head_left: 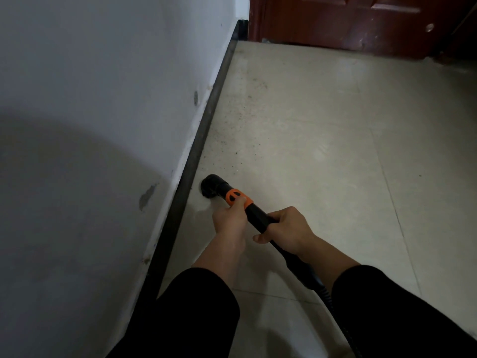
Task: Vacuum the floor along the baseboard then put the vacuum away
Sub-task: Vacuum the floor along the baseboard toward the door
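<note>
A black vacuum wand [258, 217] with an orange collar [238, 198] ends in a round black nozzle [211, 186] that rests on the pale tiled floor [309, 151], close beside the dark baseboard [206, 125]. My left hand [228, 219] grips the wand just behind the orange collar. Further back, my right hand [286, 232] holds the wand where it meets the ribbed black hose [326, 295]. Dark specks of dirt [240, 140] lie on the floor along the baseboard ahead of the nozzle.
A white wall [103, 99] with scuffs runs along the left. A dark red wooden door [361, 19] closes off the far end. The hose trails down to the lower right between my black sleeves.
</note>
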Demonstrator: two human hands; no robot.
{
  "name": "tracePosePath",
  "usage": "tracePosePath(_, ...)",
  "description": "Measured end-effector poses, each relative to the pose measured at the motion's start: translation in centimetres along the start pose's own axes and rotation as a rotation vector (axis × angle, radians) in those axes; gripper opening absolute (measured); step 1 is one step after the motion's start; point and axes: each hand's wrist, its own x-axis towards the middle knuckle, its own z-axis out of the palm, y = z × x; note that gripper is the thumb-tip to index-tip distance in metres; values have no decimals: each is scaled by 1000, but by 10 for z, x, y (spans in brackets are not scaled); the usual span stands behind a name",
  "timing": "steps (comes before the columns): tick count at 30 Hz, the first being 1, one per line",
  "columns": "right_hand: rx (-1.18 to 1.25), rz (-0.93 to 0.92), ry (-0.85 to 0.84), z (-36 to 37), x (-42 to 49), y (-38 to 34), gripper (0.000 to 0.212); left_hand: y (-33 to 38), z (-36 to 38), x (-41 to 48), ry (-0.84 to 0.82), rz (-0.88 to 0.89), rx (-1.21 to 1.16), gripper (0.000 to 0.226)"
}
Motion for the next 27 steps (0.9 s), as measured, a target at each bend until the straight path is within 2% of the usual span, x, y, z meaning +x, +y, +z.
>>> tracePosePath(17, -38, -13, -68, 10, 11, -11, 28, -4, -14, 27, 16, 15, 16, 32)
tracePosePath(22, -74, -80, -25, 14, 17, -6, 34, -6, -10, 36, 34, 16, 29, 29)
tracePosePath(27, -77, -125, 28, 20, 31, -8, 28, -3, -8, 55, -1, 37, 31, 28)
